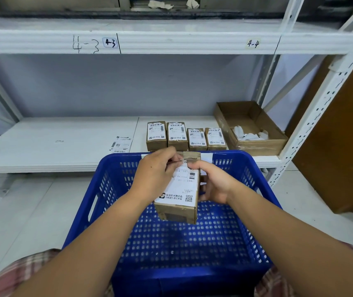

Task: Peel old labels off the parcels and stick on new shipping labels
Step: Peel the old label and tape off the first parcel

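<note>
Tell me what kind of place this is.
Probably a warehouse or parcel storeroom: white metal racking with handwritten bay marks 4-3 and 4-4, a row of labelled cardboard parcels on it, and a blue plastic basket.

One parcel (177,213), held over blue basket (192,243): left hand (156,174) pinches far edge of label (182,187), right hand (214,183) grips its right side. Beyond the hands: row of four labelled parcels (177,136). Farther left: loose label (121,144). Farther right: open carton (257,144), white scraps (248,133).

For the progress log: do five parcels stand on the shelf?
No, only four labelled parcels stand in a row on the shelf.
</note>
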The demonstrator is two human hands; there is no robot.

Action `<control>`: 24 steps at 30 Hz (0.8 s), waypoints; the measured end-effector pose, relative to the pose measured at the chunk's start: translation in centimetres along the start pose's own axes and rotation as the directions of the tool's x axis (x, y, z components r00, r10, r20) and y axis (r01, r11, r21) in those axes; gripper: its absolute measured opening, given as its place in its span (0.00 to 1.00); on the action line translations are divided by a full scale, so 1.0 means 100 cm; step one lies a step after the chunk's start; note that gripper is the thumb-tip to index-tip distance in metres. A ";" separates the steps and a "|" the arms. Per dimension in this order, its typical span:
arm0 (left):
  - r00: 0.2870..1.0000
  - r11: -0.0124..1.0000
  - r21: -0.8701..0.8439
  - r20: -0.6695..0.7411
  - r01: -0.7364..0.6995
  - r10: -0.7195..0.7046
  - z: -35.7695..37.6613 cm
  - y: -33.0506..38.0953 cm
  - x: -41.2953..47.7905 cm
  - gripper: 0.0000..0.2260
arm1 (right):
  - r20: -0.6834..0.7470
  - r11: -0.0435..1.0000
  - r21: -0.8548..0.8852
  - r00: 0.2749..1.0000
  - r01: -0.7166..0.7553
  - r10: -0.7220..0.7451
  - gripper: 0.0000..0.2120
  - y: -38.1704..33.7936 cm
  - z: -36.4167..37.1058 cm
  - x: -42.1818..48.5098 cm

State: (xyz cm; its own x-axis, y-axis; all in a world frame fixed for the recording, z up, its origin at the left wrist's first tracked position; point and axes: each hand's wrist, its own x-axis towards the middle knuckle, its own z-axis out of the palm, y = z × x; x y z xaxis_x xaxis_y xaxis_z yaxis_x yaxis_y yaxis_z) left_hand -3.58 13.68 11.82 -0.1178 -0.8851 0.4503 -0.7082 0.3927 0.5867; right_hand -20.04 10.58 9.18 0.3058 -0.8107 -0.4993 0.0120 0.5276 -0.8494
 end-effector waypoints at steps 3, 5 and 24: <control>0.998 0.994 -0.092 0.046 0.052 -0.048 -0.002 -0.002 0.001 0.09 | -0.024 0.999 -0.025 0.999 -0.032 0.032 0.11 0.000 0.000 0.001; 0.995 0.989 -0.131 0.076 0.068 -0.059 -0.002 -0.003 0.001 0.12 | -0.051 0.998 -0.032 0.998 -0.050 0.048 0.11 -0.001 -0.001 0.002; 0.988 0.994 0.109 0.154 -0.027 0.009 0.008 0.006 -0.006 0.07 | -0.162 0.982 -0.149 0.982 -0.120 0.095 0.11 -0.015 -0.009 -0.006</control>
State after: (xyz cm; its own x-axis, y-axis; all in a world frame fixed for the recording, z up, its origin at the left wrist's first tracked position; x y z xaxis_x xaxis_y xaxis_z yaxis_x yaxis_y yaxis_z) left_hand -4.46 14.25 11.36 -0.2304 -0.9093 0.3467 -0.7768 0.3864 0.4973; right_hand -21.10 10.03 10.59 0.1474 -0.7871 -0.5989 -0.1666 0.5771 -0.7995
